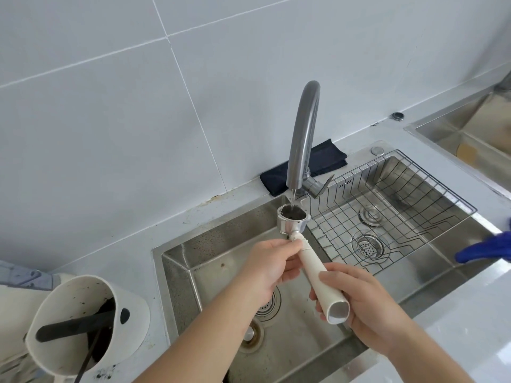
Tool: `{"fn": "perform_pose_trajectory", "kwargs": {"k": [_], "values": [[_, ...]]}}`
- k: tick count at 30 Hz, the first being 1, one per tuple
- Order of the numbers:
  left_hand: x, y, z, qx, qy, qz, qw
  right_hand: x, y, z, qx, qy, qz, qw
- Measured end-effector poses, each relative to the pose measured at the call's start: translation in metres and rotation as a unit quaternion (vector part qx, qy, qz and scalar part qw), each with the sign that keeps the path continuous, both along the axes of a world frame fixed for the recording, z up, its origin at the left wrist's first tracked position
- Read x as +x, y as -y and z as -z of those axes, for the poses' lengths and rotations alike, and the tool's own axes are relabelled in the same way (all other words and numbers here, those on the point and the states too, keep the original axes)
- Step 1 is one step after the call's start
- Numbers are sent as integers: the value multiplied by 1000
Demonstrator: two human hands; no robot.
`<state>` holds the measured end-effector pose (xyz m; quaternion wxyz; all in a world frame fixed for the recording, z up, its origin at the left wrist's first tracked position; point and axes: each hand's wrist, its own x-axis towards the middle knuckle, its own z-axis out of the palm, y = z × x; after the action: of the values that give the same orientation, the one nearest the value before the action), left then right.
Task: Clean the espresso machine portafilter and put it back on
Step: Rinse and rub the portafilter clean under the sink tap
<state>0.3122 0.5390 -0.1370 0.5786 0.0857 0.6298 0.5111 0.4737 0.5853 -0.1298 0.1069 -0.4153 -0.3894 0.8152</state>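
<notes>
The portafilter (312, 261) has a cream handle and a steel basket head with dark coffee residue inside. I hold it over the left sink basin (210, 261), its head right under the grey faucet (302, 134). A thin stream of water runs from the spout into the basket. My left hand (269, 268) pinches the handle near its neck. Around the handle's butt end my right hand (365, 305) is wrapped. The espresso machine is not in view.
A white knock box (91, 324) with a black bar and coffee grounds stands on the counter at the lower left. A wire rack (392, 205) sits in the right basin. A dark folded cloth (309, 167) lies behind the faucet. A blue item (486, 248) rests at the right edge.
</notes>
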Motion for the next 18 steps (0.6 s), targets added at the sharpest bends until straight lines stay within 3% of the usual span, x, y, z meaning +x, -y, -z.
{"fn": "perform_pose_trajectory", "kwargs": {"k": [7,18], "values": [[-1,7,-2,-6,-79,-12,997,-1,6,14,-45,-47,-21,998],[-8,1,-11,36,-131,-16,991,-18,7,17,71,-46,-51,995]]}}
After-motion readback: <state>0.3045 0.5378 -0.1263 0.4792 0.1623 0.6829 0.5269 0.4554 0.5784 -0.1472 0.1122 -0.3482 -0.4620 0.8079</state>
